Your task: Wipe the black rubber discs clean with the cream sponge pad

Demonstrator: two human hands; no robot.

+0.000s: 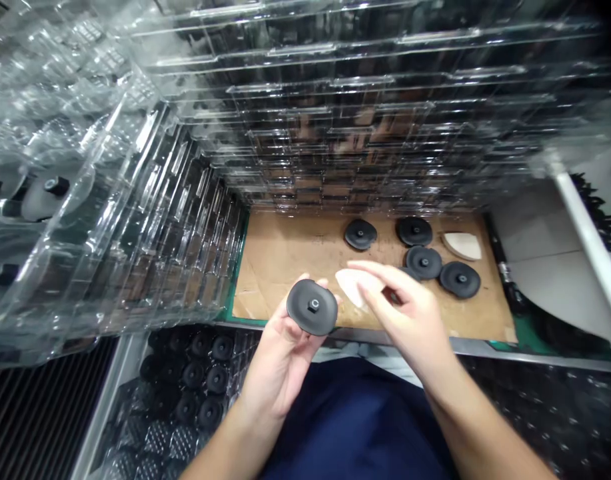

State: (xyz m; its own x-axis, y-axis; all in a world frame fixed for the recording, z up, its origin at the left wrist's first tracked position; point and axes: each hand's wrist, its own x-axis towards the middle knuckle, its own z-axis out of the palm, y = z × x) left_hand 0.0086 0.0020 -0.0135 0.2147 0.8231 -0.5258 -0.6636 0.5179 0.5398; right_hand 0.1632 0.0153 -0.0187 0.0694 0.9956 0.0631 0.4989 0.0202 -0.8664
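Observation:
In the head view my left hand [286,347] grips a black rounded disc with a small raised hub [312,307], its hub side facing up. Just to the right, my right hand [405,307] pinches a white pointed pad [354,283] between thumb and fingers; its tip is close to the disc but apart from it. Several similar black discs lie on the cardboard sheet [285,250] beyond my hands, among them one alone [360,234] and one at the right [460,279]. Another white pad [462,245] rests near the cardboard's right end.
Tall stacks of clear plastic trays stand at the back [345,127] and on the left [150,200]. Below the bench at lower left, a tray [235,360] holds several black discs. A white bar [590,233] runs along the right side.

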